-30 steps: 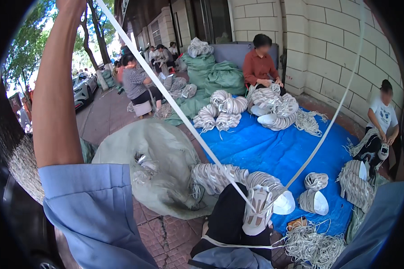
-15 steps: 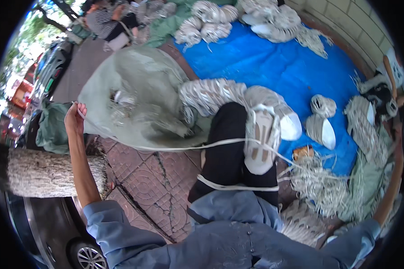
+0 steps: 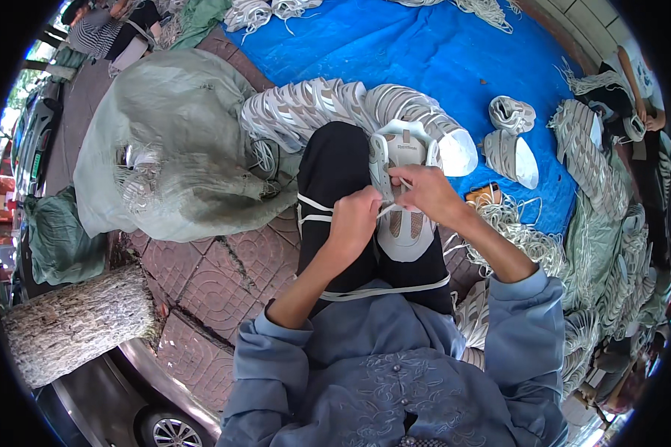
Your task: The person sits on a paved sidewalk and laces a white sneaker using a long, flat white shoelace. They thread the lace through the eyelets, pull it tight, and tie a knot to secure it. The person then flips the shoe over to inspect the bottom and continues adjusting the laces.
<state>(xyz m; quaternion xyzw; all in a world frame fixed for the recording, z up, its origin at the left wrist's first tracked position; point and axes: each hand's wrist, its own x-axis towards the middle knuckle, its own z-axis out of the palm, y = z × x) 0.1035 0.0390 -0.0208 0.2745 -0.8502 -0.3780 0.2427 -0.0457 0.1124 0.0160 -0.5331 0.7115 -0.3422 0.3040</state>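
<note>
A white and beige shoe upper [image 3: 411, 246] rests on my thighs, its open end away from me. My left hand [image 3: 356, 214] is closed in a pinch at its left edge, on a flat white shoelace [image 3: 386, 211]. Against it, my right hand [image 3: 429, 195] pinches the lace near the upper's left eyelet row. Fingertips hide where the lace meets the eyelets. A loop of white lace [image 3: 314, 209] crosses my left knee, and another strand [image 3: 417, 289] runs over my lap.
Rows of nested shoe uppers [image 3: 313, 108] lie on the blue sheet [image 3: 425, 59] ahead. Loose laces [image 3: 533, 242] are heaped at my right. A grey-green sack [image 3: 179, 89] and a tree trunk [image 3: 82, 320] stand left. Other people sit at far left and right.
Both arms were spread wide with a lace stretched from my left hand across the upper; now both hands meet at the upper. The view has shifted, bringing the scene lower and left.
</note>
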